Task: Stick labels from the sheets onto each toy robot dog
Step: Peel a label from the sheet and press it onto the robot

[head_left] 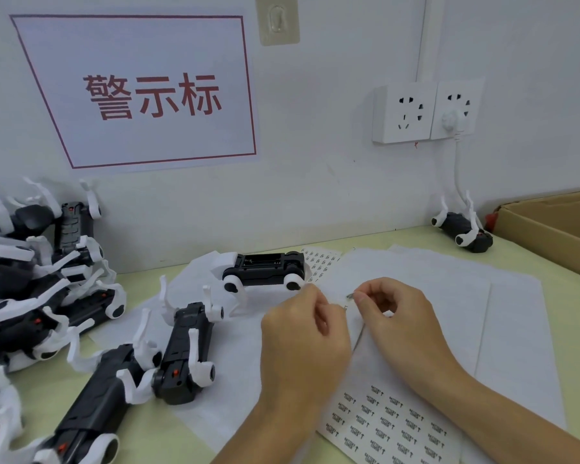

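Observation:
My right hand (pixel 394 313) pinches a small label (pixel 350 297) between thumb and forefinger above the label sheet (pixel 392 426). My left hand (pixel 303 329) has curled fingers at the upper end of that sheet, which bends up towards both hands. A black and white toy robot dog (pixel 265 267) lies belly up just beyond my hands. Two more dogs (pixel 186 349) (pixel 94 406) lie on their backs at the left front. A second label sheet (pixel 320 262) peeks out behind the belly-up dog.
A heap of toy dogs (pixel 31 269) fills the left edge by the wall. One dog (pixel 462 231) lies alone at the back right beside an open cardboard box (pixel 549 226). White paper sheets (pixel 466 296) cover the green table. Wall sockets (pixel 426 112) with a plugged cable hang above.

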